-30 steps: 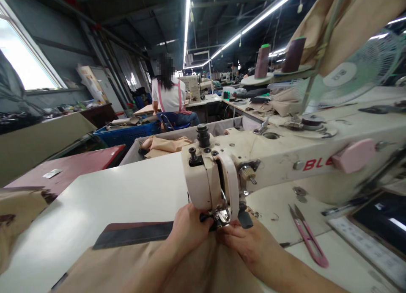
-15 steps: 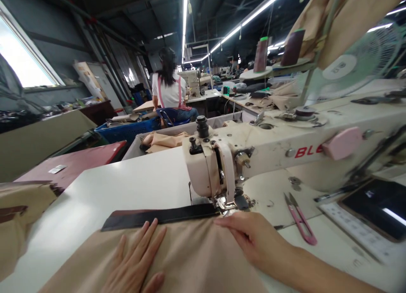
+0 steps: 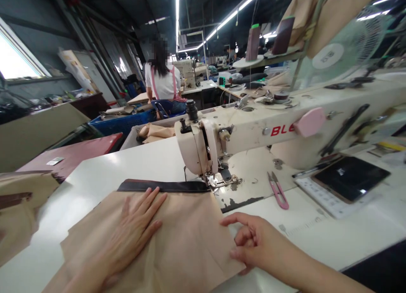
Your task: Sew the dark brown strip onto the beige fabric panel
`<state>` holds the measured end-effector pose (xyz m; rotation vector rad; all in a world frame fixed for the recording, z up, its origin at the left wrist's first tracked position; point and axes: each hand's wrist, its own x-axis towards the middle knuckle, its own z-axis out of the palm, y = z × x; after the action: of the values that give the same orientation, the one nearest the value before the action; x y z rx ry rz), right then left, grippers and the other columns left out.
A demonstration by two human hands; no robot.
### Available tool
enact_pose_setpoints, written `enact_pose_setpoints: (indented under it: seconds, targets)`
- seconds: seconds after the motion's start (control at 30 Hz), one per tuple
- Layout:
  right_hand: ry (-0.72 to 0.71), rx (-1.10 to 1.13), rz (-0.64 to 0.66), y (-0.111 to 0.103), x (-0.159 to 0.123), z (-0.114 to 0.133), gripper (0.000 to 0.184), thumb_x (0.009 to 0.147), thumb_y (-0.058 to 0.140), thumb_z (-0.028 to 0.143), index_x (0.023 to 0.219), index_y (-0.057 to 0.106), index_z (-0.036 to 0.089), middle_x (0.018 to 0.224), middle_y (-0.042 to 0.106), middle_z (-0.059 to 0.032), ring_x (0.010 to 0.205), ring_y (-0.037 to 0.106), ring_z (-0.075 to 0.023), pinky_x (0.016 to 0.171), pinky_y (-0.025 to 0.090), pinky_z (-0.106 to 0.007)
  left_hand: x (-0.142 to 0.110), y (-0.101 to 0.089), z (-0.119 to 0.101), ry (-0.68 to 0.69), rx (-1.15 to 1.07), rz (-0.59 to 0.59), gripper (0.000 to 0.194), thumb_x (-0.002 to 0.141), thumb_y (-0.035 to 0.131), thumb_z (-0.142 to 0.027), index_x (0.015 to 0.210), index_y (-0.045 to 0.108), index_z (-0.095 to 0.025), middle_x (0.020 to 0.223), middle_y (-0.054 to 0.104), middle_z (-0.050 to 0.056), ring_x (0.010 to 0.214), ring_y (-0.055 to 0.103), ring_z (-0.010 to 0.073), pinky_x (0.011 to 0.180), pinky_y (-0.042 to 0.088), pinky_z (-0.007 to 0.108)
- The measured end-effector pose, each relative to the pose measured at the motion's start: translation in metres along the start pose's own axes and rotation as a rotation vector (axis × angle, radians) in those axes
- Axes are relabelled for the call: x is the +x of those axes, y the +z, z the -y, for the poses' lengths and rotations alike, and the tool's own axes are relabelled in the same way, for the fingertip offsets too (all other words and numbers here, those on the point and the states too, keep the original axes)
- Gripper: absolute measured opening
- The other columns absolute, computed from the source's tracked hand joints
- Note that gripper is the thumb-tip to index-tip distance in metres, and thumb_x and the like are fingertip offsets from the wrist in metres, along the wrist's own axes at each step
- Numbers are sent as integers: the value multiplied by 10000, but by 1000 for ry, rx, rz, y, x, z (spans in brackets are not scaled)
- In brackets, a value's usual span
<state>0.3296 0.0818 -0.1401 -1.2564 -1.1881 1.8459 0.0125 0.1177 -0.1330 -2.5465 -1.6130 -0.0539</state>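
Note:
A beige fabric piece [image 3: 187,229] with a dark band [image 3: 165,186] along its far edge lies on the white table [image 3: 133,166] in front of a cream sewing machine [image 3: 253,132]. My left hand [image 3: 135,227] rests flat on the fabric, fingers spread. My right hand [image 3: 253,240] sits at the fabric's right edge with its fingers loosely curled, the thumb and fingertips touching the cloth edge. The band's right end lies at the presser foot [image 3: 218,181].
Pink thread snips [image 3: 279,193] lie right of the needle plate, and a control panel with a dark screen [image 3: 345,181] sits further right. More beige cloth [image 3: 19,204] hangs at the left edge. A person [image 3: 163,81] sits at a machine ahead. A fan [image 3: 345,51] stands behind the machine.
Both hands drew back from the needle toward me. The left hand went from the presser foot to lying flat on the fabric; the right hand slid to the fabric's right edge. The view tilted downward.

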Motion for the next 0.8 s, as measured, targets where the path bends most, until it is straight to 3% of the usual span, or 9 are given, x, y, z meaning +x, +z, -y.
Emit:
enact_pose_setpoints:
  seconds: [0.07,0.13,0.17,0.23,0.33,0.43,0.6,0.8]
  targets:
    - [0,-5,0,1,2,0,461,572,665,80,1022,580,135,507,549,95,454,520,-95,482,571,-277,-3,-4,-31,7,-22,-232,519,885,430,-493,1340,394,-246,1432,371,106,1320,316,328,1058,191,598]
    - [-11,-2,-4,1,3,0,424,573,677,78,981,574,129,501,595,71,447,544,-109,458,547,-253,-6,-5,-76,98,-146,-419,511,845,458,-567,1211,492,-212,1306,502,112,1217,441,285,1054,268,461]
    - [-12,-1,-9,1,3,0,409,570,684,74,958,570,131,494,603,68,430,539,-104,446,531,-237,-8,-3,-100,151,-229,-487,491,840,440,-599,1125,526,-208,1181,584,100,1121,513,258,1015,313,407]
    - [-15,-5,-16,1,3,0,381,576,687,70,929,560,137,483,606,71,399,524,-91,431,506,-216,-9,5,-144,172,-310,-593,363,919,352,-496,1017,547,-205,976,648,66,940,586,210,909,375,346]
    - [-19,-10,-2,0,2,0,356,611,685,87,935,547,146,484,610,76,399,545,-90,435,482,-195,-6,23,-183,60,-328,-709,442,953,222,-483,936,557,-195,845,642,70,769,592,217,734,410,343]
    - [-32,-3,9,-1,2,0,360,605,700,88,921,539,150,477,602,86,401,555,-90,426,465,-178,0,32,-189,8,-313,-810,363,964,280,-382,834,561,-192,754,627,56,641,561,194,626,383,321]
    - [-40,57,21,-1,0,1,381,590,745,132,902,527,147,497,611,81,409,538,-78,456,500,-203,3,27,-182,97,-210,-1007,273,927,405,-116,732,587,-177,634,607,10,599,571,149,641,392,289]
    - [-45,68,44,-1,1,-1,429,594,766,189,930,503,150,508,609,63,417,545,-91,472,491,-218,0,28,-180,139,-249,-1010,255,901,452,-75,722,607,-171,598,621,-13,607,592,143,688,402,299]
